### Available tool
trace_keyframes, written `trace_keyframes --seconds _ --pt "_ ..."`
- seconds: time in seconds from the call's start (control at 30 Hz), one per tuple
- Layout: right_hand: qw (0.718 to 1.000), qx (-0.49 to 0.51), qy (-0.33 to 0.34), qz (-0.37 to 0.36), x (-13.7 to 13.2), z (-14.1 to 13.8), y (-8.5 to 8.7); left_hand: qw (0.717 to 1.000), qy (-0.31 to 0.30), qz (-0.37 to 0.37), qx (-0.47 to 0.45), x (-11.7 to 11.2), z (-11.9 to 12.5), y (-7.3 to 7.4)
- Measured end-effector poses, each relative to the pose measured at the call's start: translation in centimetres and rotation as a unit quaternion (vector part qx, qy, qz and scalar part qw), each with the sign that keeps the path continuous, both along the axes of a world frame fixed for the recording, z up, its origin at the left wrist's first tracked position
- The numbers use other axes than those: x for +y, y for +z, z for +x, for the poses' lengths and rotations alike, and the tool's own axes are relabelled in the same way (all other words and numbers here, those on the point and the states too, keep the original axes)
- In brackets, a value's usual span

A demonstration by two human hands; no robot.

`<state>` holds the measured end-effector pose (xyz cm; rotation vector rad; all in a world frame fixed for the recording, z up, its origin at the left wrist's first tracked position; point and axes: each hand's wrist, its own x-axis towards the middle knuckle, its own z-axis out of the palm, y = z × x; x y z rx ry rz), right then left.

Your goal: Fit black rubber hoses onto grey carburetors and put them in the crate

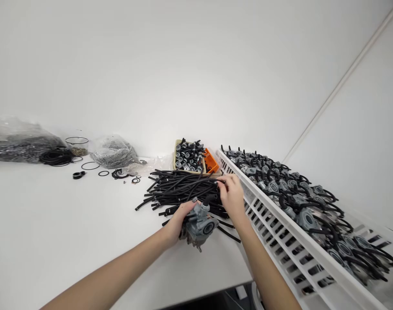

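My left hand (179,221) is wrapped around a grey metal carburetor (199,226), held over the near part of the table. A short black elbow sticks up from its top. Just above and to the right, my right hand (231,193) is closed, with fingertips pinching a black rubber hose (212,180) at the pile's right end. The pile of black hoses (173,187) lies loosely behind the carburetor, partly covered by both hands.
A white slotted crate (280,215) full of carburetors with hoses stands at right. Behind the pile are a beige basket (174,157) of small round parts and an orange bin (212,156). Plastic bags (114,150), a clear cup (77,146) and black rings (90,165) are left.
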<state>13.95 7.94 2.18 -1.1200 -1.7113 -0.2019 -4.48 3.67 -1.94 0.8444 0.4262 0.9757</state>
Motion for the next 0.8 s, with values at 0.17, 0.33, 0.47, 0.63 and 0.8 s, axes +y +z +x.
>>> trace_keyframes --seconds 0.17,0.33,0.47,0.63,0.8 --pt "0.988 0.144 -0.042 0.018 -3.9 0.7 -0.6 0.996 0.086 -0.035 -0.014 0.5 0.0 0.1" --pt "0.937 0.317 0.109 -0.1 -8.7 -1.0 -4.6 0.98 0.181 -0.08 -0.027 0.8 0.3 0.0" --pt "0.905 0.357 0.138 -0.183 -10.8 -1.7 -6.2 0.968 0.229 -0.098 -0.035 0.8 0.4 0.1" --pt "0.911 0.343 0.155 -0.167 -11.3 -1.4 -5.9 0.968 0.226 -0.105 -0.034 0.4 0.6 0.2" --pt "0.924 0.316 0.164 -0.144 -11.3 -1.1 -6.1 0.965 0.231 -0.12 -0.028 0.2 0.8 0.1"
